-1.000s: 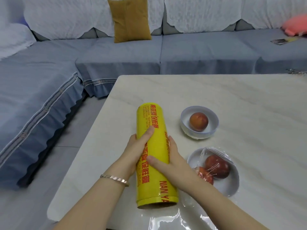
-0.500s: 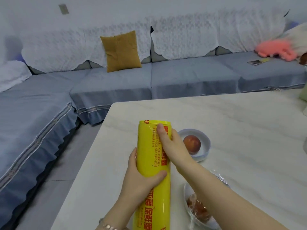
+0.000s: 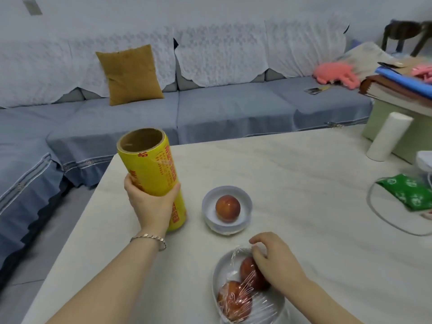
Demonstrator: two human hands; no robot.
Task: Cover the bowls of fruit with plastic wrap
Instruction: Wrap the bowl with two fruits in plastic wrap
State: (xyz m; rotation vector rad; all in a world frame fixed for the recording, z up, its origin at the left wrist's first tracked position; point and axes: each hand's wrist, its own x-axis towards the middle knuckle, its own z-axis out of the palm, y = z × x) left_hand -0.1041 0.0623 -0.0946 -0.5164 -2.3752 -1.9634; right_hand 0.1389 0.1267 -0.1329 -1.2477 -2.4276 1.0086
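A yellow roll of plastic wrap (image 3: 152, 169) stands upright near the table's left edge, and my left hand (image 3: 149, 204) grips its lower half. To its right a small white bowl (image 3: 226, 224) holds one uncovered reddish fruit (image 3: 228, 208). Closer to me, a larger white bowl (image 3: 218, 272) holds two red fruits (image 3: 235, 300) under crinkled plastic film. My right hand (image 3: 272, 258) rests on that bowl's far right side, fingers curled on the film over a fruit.
The pale marble table (image 3: 304, 183) ends at the left above grey floor. A white cylinder (image 3: 388, 135), a green packet (image 3: 411, 190) and a white cable (image 3: 383, 220) lie at the right. A blue sofa (image 3: 210, 108) with a mustard cushion (image 3: 129, 74) lines the back.
The roll went from lying on the table to standing upright at the left, now in my left hand only. My right hand left it and dropped to the film-covered bowl.
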